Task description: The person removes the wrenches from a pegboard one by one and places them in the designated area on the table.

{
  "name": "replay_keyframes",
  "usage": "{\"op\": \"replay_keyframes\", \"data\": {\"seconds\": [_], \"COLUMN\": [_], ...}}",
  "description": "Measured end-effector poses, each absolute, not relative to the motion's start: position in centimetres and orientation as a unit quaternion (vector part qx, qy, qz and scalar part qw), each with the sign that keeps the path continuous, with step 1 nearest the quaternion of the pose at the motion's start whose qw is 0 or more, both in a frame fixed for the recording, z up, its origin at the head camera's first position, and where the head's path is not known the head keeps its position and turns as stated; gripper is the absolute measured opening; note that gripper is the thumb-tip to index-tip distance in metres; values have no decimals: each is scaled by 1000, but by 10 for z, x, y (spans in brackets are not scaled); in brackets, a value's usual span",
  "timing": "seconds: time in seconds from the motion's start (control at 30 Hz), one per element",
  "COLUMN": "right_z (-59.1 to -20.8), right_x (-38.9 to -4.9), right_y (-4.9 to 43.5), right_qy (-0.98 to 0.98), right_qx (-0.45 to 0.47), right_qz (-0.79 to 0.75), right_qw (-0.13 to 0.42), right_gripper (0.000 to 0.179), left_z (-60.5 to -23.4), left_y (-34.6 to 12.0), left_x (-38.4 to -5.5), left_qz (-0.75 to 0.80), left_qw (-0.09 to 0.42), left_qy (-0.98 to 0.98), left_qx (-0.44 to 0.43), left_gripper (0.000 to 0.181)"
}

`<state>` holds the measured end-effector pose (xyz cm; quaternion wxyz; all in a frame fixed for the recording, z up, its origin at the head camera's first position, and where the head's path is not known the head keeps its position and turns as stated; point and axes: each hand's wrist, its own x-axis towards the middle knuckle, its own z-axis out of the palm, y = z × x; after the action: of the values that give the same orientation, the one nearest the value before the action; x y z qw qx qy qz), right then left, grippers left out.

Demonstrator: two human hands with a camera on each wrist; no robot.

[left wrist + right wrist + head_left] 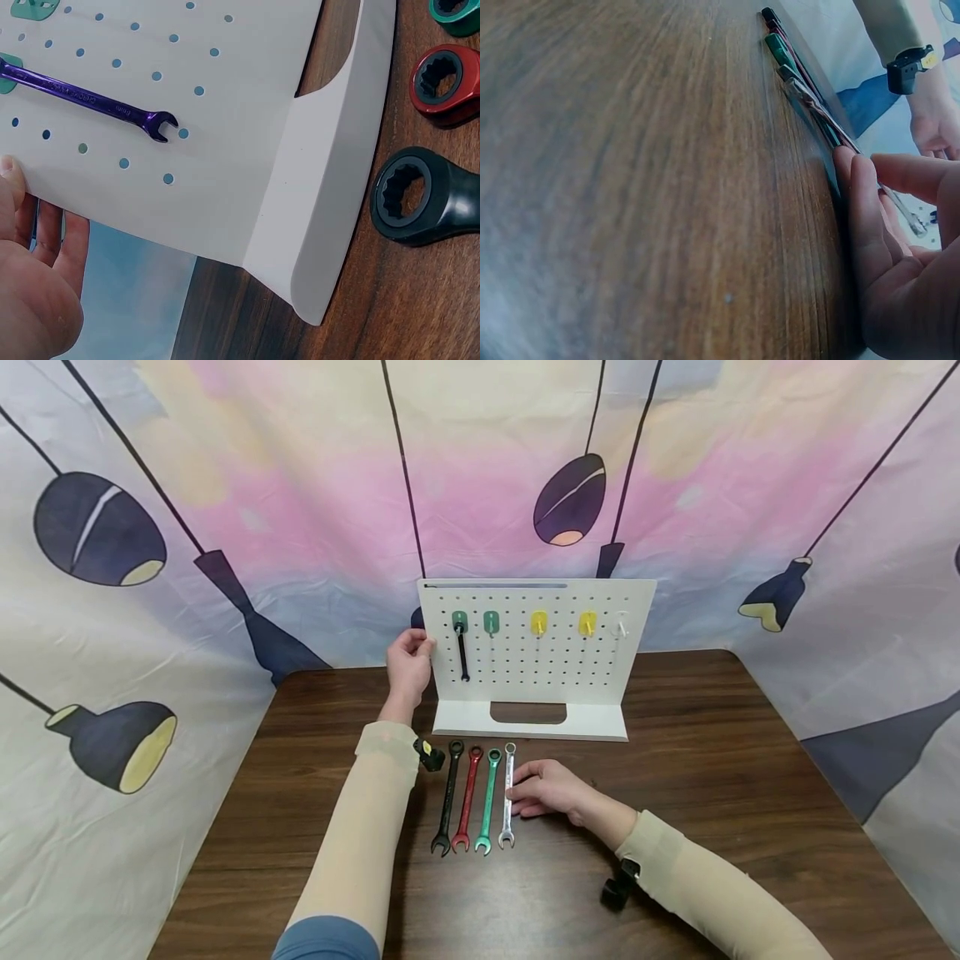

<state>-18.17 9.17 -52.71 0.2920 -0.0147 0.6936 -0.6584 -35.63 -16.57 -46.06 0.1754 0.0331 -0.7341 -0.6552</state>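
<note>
My left hand (408, 668) grips the left edge of a white pegboard stand (525, 685), thumb in front and fingers behind. A small dark purple wrench (90, 99) hangs from the board's leftmost green hook (460, 618). Flat on the table before the stand lie a black wrench (448, 797), a red wrench (467, 797) and a green wrench (488, 802), side by side. At the right end of this row is a silver wrench (508, 814); my right hand (551, 792) pinches its shaft, the fingertips covering part of it in the right wrist view.
Another green hook (491, 622), two yellow hooks (539, 623) and a clear hook (621, 625) sit along the board with nothing hung on them. The brown wooden table (712, 760) meets a patterned cloth (300, 485) behind and at the sides.
</note>
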Motion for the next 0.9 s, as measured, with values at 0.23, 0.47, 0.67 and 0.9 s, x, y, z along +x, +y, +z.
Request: {"op": "replay_keyframes", "data": {"seconds": [0.23,0.47,0.67,0.9], "right_z": [-527,-528,-530,-530], "right_x": [-180,-179,-181,-180], "right_y": [92,93,92,90], "right_qy": [702,712,714,719], "right_qx": [-31,-39,-34,-33], "right_qz": [-651,-641,-640,-639], "right_qw": [288,285,281,271], "right_gripper": [22,24,27,25], "left_z": [-460,-460,-461,-461], "left_y": [-165,-165,-165,-166], "left_x": [-356,-356,-356,-356], "left_qz": [-650,-654,-658,-653], "left_qw": [173,172,174,174], "left_qy": [-739,-736,-732,-737], "left_qx": [36,32,30,30], "left_gripper": [6,6,6,10]}}
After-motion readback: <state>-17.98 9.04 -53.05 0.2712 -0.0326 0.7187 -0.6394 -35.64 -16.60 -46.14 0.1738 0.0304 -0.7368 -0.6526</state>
